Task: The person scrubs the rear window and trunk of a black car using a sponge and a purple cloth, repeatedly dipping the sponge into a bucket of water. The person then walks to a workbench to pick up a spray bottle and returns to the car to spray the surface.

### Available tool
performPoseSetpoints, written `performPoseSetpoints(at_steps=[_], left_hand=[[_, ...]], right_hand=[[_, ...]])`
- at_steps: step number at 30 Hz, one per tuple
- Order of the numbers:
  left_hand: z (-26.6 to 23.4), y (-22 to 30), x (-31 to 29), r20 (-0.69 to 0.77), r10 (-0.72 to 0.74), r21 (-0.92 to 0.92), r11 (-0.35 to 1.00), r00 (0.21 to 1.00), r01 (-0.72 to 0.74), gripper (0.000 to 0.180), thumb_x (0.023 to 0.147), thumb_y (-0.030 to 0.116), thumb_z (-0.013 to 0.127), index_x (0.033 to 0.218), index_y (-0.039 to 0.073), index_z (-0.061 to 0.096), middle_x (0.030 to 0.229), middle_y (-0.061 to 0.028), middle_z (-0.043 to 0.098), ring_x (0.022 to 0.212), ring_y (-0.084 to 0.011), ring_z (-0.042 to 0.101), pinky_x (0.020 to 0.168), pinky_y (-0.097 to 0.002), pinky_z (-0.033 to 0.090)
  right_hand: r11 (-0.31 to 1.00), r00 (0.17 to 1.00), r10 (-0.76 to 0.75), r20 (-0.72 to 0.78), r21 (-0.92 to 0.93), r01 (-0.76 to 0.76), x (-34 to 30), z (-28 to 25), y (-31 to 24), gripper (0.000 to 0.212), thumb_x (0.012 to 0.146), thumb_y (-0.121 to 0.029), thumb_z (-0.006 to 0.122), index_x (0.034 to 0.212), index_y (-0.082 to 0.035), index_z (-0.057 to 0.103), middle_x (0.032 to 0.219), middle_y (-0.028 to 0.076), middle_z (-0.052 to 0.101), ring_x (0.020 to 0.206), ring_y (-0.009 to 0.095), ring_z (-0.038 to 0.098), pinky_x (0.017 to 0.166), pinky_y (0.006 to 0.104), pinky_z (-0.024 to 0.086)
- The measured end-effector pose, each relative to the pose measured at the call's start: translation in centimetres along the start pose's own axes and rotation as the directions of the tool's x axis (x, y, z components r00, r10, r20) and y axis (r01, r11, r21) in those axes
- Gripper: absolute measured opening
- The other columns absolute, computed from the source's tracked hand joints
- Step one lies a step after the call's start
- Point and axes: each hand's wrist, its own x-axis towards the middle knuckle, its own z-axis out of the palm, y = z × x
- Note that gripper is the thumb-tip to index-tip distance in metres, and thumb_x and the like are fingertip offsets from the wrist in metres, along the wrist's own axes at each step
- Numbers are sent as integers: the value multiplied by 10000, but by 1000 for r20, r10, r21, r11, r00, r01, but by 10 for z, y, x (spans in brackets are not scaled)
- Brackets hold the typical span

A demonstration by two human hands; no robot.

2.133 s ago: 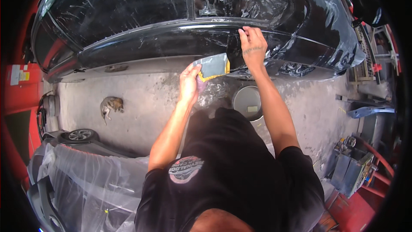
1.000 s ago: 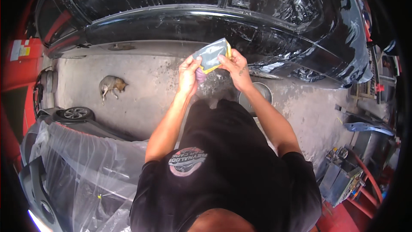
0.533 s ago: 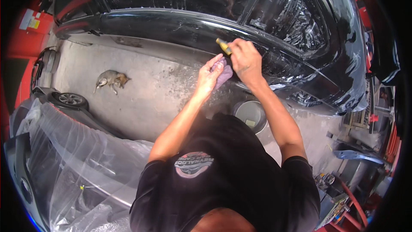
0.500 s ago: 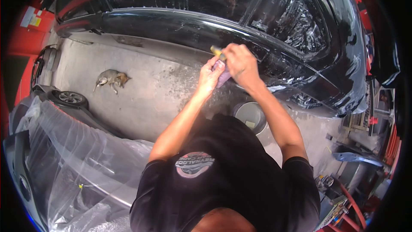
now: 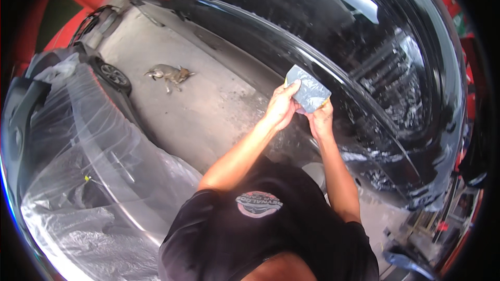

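Observation:
Between my two hands is a flat, grey, rectangular sanding pad (image 5: 311, 92), its face turned up and wet-looking, with yellow showing at its edges. My left hand (image 5: 281, 106) grips its left side, the thumb lying on the grey face. My right hand (image 5: 321, 119) closes on its near right corner, with most of the fingers hidden beneath. A small bit of something purplish shows between the hands, too little to name. Just beyond them stands the side of a black car (image 5: 338, 80), wet and streaked with whitish suds on its glass and panels.
A dog (image 5: 171, 74) lies on the concrete floor (image 5: 172, 109) to the left. Behind it, a car under clear plastic sheeting (image 5: 120, 187) stands close on my left. A pale bucket (image 5: 314, 174) is partly hidden by my right arm. Tools and parts crowd the lower right.
The view has turned, and my hands have shifted right. The pad, seen edge-on and half hidden before, now lies with its grey face up. My right hand has dropped from above it to its near corner.

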Motion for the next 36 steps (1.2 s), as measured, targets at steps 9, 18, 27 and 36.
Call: performPoseSetpoints(at_steps=[9, 18, 27, 36], left_hand=[[-127, 139, 29, -324, 467, 277, 878, 823, -390, 338, 964, -1, 600, 1298, -47, 599, 1144, -129, 713, 1006, -214, 703, 907, -373, 577], [-177, 173, 62, -449, 368, 137, 929, 814, -344, 352, 898, 65, 778, 1221, -17, 667, 1057, -71, 744, 909, -157, 711, 846, -337, 583], [-224, 199, 152, -564, 430, 234, 902, 705, -363, 348, 899, 59, 767, 1227, -6, 670, 1138, -112, 733, 1006, -200, 700, 890, -384, 568], [-212, 245, 259, -621, 555, 286, 818, 553, -500, 279, 834, -21, 800, 1103, -26, 727, 984, -74, 756, 857, -163, 697, 815, -330, 556]], right_hand=[[47, 736, -443, 512, -807, 589, 101, 109, -67, 589, 840, -71, 747, 1403, -99, 574, 1319, 154, 603, 1151, 287, 622, 973, 424, 517], [-695, 379, 53, 924, -239, 679, 278, 166, 33, 267, 851, -146, 638, 1113, -94, 641, 1139, 214, 612, 947, 306, 580, 773, 432, 445], [-558, 425, 256, 868, -226, 798, 360, 329, 21, 182, 869, -137, 654, 1046, -119, 690, 1036, 140, 620, 1010, 320, 618, 835, 451, 513], [-852, 296, 126, 947, -50, 521, 342, 282, -264, 462, 782, -6, 694, 1227, -110, 632, 1211, 102, 613, 1118, 308, 587, 905, 444, 472]])
